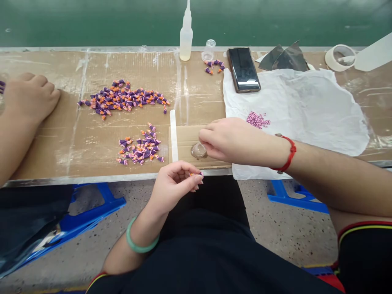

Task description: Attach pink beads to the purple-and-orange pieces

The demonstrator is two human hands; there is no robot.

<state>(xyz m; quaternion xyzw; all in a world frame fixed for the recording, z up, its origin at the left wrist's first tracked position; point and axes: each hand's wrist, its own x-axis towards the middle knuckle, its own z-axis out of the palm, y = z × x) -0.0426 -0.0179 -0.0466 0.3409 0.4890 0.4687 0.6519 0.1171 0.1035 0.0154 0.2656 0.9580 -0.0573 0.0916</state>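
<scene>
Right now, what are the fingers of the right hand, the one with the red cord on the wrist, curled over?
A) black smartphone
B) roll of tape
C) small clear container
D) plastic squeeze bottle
C: the right hand curls its fingers over the small clear container, which sits on a piece of cardboard.

A: What stands along the back of the worktop (143,61)?

B: A plastic squeeze bottle (185,38) of pale liquid, a small glass cup (208,50) just beside it, a phone (243,69) lying screen up, dark shiny sheets (283,58), and a roll of tape (339,58).

A: And that white sheet (318,110)?

B: Pink granules (257,120) lie heaped on it.

A: Below?

B: Blue stools (294,198) on a speckled terrazzo floor (288,232).
</scene>
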